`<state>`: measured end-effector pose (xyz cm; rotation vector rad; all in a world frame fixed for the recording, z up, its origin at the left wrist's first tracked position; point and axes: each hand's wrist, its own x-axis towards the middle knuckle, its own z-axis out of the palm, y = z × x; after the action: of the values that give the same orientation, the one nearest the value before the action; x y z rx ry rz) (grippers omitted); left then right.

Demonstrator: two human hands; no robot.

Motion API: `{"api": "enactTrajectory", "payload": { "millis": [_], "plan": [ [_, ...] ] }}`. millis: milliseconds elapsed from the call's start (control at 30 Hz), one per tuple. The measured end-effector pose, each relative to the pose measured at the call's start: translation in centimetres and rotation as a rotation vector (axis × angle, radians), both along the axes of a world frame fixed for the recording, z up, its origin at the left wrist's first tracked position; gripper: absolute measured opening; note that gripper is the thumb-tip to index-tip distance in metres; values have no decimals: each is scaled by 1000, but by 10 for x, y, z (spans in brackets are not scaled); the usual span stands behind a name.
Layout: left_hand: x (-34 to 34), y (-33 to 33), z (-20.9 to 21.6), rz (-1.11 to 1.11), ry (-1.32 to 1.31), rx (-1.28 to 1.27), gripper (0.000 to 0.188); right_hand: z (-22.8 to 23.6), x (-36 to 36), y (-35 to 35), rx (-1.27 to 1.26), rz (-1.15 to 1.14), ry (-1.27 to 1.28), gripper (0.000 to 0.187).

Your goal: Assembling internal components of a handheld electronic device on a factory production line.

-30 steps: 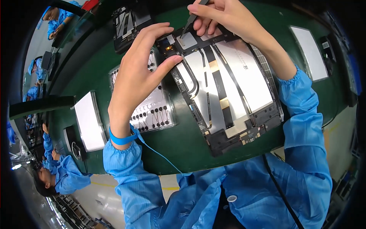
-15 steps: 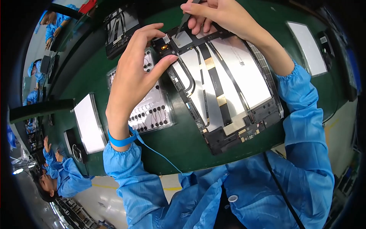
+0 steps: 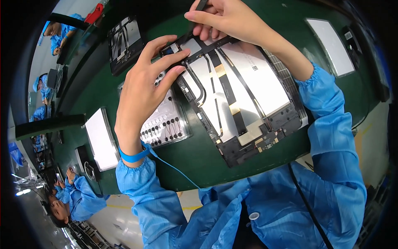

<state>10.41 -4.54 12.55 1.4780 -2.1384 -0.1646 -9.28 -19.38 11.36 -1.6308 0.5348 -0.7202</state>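
An opened tablet-like device [image 3: 269,79] lies tilted on the green bench, its silver plate crossed by black and gold flat cables [image 3: 227,93]. My left hand [image 3: 139,91] rests at its far left corner, fingers spread, with the index fingertip touching beside a grey rectangular pad [image 3: 192,47]. A blue wrist strap [image 3: 134,157] with a coiled cord circles my left wrist. Over the far edge of the device, my right hand [image 3: 222,18] grips dark tweezers [image 3: 201,5]. Their tips are hidden behind the fingers.
A clear tray [image 3: 176,108] of small round black parts with leads lies partly under my left forearm. Another opened device [image 3: 124,43] stands at the far left. White sheets [image 3: 101,139] lie to either side. Co-workers in blue [image 3: 81,199] sit along the left.
My left index finger has come down beside the grey pad. My right hand has shifted slightly left and up with the tweezers, whose tips no longer show over the pad.
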Motion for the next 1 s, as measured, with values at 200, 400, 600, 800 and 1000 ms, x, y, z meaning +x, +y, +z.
{"api": "enactTrajectory", "payload": {
  "millis": [200,400,600,800,1000],
  "plan": [
    [-2,-7,5,-97,-189,-111,24,1,-19,-9,-121,-102,-287,26],
    [-39,27,26,-132,-133,-358,26,1,-142,26,80,-205,-132,33],
    [-171,121,-7,-694,-84,146,56,-65,-259,112,210,-267,125,28],
    [-195,96,-71,-398,-74,322,69,-81,-266,146,130,-234,136,23],
    [-201,91,-77,-401,-124,313,69,-80,-264,147,99,-277,174,20]
  ]
}}
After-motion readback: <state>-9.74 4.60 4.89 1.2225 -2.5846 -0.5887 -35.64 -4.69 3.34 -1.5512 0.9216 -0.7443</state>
